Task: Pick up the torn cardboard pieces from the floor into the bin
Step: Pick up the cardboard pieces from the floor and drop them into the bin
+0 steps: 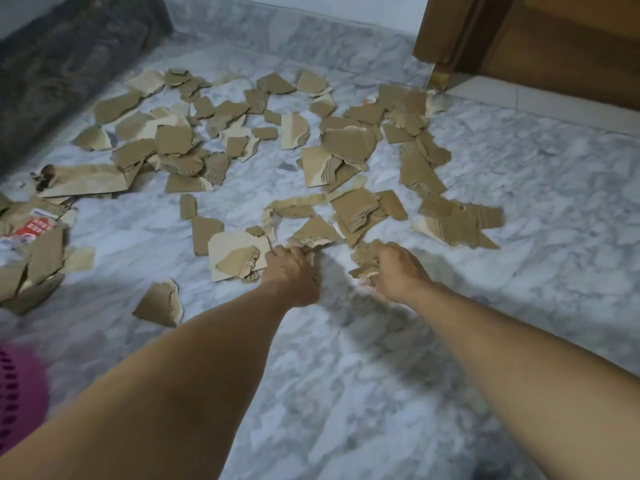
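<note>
Several torn brown cardboard pieces lie scattered over the grey marbled floor, from the far left to the right. My left hand is closed on the edge of a cardboard piece at the near side of the spread. My right hand grips a crumpled bunch of cardboard scraps just off the floor. A pink perforated bin shows at the lower left edge, only partly in view.
A dark rug or mat runs along the far left. A wooden door and frame stand at the far right, with a white wall behind. A printed red and white cardboard scrap lies at the left. One loose piece sits near my left forearm.
</note>
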The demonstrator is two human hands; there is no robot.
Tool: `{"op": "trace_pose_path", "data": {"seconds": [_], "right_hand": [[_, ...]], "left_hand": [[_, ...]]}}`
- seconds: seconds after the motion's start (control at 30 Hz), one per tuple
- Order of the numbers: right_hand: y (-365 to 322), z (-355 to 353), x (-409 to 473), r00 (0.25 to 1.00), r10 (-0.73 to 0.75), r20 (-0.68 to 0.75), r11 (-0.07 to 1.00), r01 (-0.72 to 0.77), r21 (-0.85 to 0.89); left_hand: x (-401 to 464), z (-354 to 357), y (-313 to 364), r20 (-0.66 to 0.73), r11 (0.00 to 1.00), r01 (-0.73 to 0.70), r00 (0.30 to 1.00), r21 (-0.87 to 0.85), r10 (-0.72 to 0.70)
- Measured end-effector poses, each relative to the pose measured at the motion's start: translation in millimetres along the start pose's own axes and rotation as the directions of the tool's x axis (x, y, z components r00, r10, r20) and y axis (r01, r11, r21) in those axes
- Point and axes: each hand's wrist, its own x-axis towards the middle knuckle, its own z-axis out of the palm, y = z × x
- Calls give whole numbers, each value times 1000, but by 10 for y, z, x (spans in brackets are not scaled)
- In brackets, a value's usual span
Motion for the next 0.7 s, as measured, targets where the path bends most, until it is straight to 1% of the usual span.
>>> {"op": "trace_pose_path", "data": {"seconds": [0.03,0.1,0.13,0.2,0.23,0.3,0.4,0.43,0.5,0.57,0.6,0.67,0.7], "right_hand": [[-6,-42,89,999,32,-13,999,-33,-42],[-23,-105,249,994,106,17,987,-103,-120],[-40,-102,304,990,136,47,984,-130,-124],[-92,-66,366,984,154,87,982,-143,-123],[-118,-42,374,983,157,94,981,-144,-130],[-163,-36,386,980,181,85,975,-168,-143],[-216,-170,510,974,183,132,974,-161,-159],[-203,-229,581,971,178,162,977,-155,-145],[-151,-401,740,964,157,214,987,-147,-63],[-113,-664,933,970,104,221,994,-92,-65],[-103,-787,1044,972,71,226,994,-49,-100],[-122,-986,1240,968,11,250,989,27,-146],[-125,-1028,1342,964,-10,265,986,54,-159]], "left_hand": [[24,-16,-4,-4,1000,-14,1000,13,14],[56,-59,-29,-3,999,-45,999,-5,45],[100,-28,-71,8,999,-40,999,-23,40],[158,-63,-174,23,995,-81,996,-57,83],[221,-34,-226,31,992,-104,994,-75,106],[354,43,-312,47,988,-147,988,-54,150],[467,37,-395,29,985,-59,997,-165,64],[496,19,-404,11,981,-65,998,-182,68],[548,-68,-420,54,979,-71,995,-192,82],[609,-224,-436,110,942,-36,991,-333,77],[637,-303,-433,107,897,-4,993,-443,57],[727,-446,-455,30,809,76,997,-583,-72],[779,-509,-480,-45,801,114,984,-588,-174]]}}
